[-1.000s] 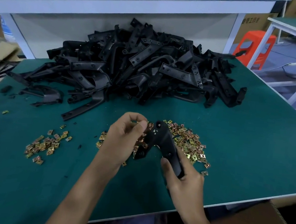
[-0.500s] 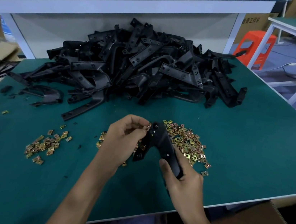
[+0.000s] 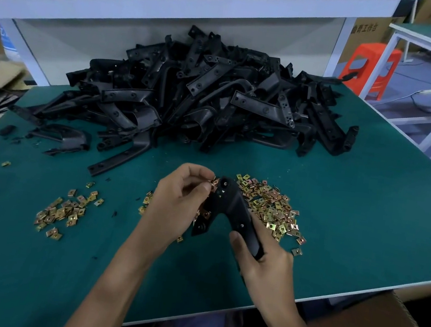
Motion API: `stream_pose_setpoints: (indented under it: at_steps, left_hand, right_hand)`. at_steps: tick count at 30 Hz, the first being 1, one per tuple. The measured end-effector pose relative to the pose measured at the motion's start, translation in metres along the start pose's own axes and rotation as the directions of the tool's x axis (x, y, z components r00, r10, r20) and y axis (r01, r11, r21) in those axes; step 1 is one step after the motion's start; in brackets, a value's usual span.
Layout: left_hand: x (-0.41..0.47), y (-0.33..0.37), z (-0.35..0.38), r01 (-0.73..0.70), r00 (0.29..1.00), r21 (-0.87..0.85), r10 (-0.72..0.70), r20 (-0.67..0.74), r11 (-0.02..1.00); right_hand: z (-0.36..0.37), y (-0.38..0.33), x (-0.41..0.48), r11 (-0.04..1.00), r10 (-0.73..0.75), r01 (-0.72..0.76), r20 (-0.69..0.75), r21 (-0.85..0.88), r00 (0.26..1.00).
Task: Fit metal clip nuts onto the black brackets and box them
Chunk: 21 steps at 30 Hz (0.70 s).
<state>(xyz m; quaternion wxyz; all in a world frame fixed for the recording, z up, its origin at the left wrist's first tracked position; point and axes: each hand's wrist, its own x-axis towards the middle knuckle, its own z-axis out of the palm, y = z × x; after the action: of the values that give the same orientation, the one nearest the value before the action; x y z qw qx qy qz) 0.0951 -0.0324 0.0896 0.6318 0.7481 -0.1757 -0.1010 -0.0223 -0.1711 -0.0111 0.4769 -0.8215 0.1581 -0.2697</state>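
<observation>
- The right hand (image 3: 264,263) grips the lower arm of a black bracket (image 3: 233,207), over the table (image 3: 367,210) near its front edge.
- The left hand (image 3: 175,207) pinches a clip nut (image 3: 214,183) at the bracket's top end.
- Loose clip nuts (image 3: 271,212) lie at the bracket's 3 o'clock, and a smaller scatter (image 3: 65,209) at its 9 o'clock.
- The bracket heap (image 3: 204,93) sits at 12 o'clock.

clip nut (image 3: 214,183) (pinched) now visible, at bracket (image 3: 233,209) tip

bracket heap (image 3: 203,101) blocks far side; bare mat (image 3: 367,210) right.
</observation>
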Motion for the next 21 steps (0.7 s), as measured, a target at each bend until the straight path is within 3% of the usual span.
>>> stream_pose_setpoints:
  at_steps: [3,11,16,21]
  left_hand:
    - [0.003,0.001,-0.007,-0.047,0.998,0.156,0.042,0.041,0.987]
    - [0.007,0.009,-0.014,-0.116,0.975,0.336,0.042,0.220,0.935]
    - [0.008,0.015,-0.018,-0.107,0.964,0.341,0.015,0.264,0.934]
    - [0.003,0.012,-0.003,-0.065,0.993,0.163,0.048,0.106,0.985]
  right_hand:
    - [0.000,0.001,0.000,1.000,-0.019,0.019,0.006,-0.021,1.000]
    - [0.000,0.001,0.002,0.997,-0.032,0.034,0.027,-0.074,0.999]
    - [0.000,0.001,0.002,0.997,-0.014,0.017,0.037,-0.081,0.999]
    - [0.004,-0.011,-0.001,0.988,0.113,-0.115,0.023,0.099,0.993]
